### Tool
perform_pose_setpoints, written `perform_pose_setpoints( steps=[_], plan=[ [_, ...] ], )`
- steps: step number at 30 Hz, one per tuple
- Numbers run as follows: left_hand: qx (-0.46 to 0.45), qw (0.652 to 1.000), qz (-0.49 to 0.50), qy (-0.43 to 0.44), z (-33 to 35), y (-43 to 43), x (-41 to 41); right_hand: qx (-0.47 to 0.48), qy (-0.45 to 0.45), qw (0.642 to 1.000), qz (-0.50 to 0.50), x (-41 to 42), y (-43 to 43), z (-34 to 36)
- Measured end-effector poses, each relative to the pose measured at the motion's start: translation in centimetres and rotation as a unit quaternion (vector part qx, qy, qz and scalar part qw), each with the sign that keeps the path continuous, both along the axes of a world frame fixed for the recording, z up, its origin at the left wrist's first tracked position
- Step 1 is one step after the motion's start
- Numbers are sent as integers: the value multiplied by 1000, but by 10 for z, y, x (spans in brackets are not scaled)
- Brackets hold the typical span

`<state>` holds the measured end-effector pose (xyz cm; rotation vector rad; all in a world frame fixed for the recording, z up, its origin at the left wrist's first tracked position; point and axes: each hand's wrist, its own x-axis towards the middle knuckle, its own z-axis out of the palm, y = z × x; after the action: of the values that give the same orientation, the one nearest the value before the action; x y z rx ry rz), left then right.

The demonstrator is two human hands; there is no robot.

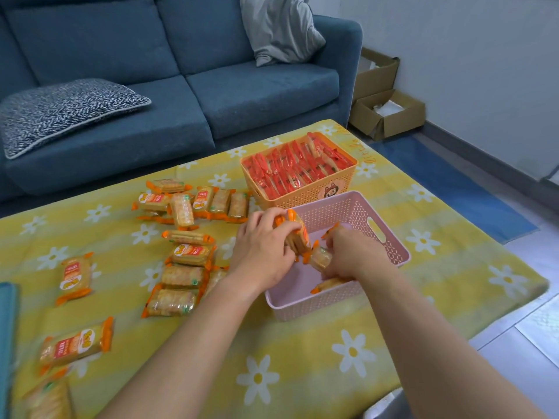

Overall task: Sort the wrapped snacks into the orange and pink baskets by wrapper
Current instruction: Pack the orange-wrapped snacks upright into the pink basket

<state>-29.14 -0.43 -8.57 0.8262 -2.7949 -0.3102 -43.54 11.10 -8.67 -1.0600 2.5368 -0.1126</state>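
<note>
The orange basket (305,197) at the back is packed with red-wrapped snacks (290,169). In front of it stands the pink basket (390,234), and both my hands are over it. My left hand (263,249) grips a small stack of orange-wrapped cracker packs (298,237) above the basket's left side. My right hand (348,252) holds another orange-wrapped pack (320,259) low inside the basket. One more pack (328,284) lies on the basket floor. Several orange-wrapped packs (184,261) are scattered over the yellow cloth to the left.
The table carries a yellow flowered cloth (348,352). A blue sofa (193,95) with two cushions runs along the back. Open cardboard boxes (387,116) sit on the floor at the right. A teal object (7,343) lies at the left edge.
</note>
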Motion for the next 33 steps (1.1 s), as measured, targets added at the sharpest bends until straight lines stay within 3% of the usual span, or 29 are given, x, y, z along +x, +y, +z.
perform_pose_setpoints(
  steps=[2, 5, 12, 19, 25, 28, 31, 33],
  plan=[
    [-1, 1000, -1, -1, 1, 1, 0, 10, 42, 999, 12, 0, 0, -3],
    [-1, 1000, -1, -6, 1, 1, 0, 22, 27, 999, 6, -1, -1, -3],
    [5, 1000, -1, -21, 3, 2, 0, -177, -40, 977, -110, -3, -5, 9],
    [4, 999, -3, -41, 5, 2, -2, -264, -78, 951, -139, 4, -21, 6],
    [-4, 999, -19, 36, 5, 7, -5, -182, -84, 976, -88, 6, -28, -3],
    [-20, 999, -45, 1, 3, 10, -9, -190, -70, 975, -85, -5, -20, 0],
    [-24, 998, -36, -44, -1, 11, -12, -211, 0, 970, -118, -19, -8, -4],
    [-29, 998, -29, -46, -2, 12, -12, -148, 9, 984, -99, -23, -3, -8]
  ],
)
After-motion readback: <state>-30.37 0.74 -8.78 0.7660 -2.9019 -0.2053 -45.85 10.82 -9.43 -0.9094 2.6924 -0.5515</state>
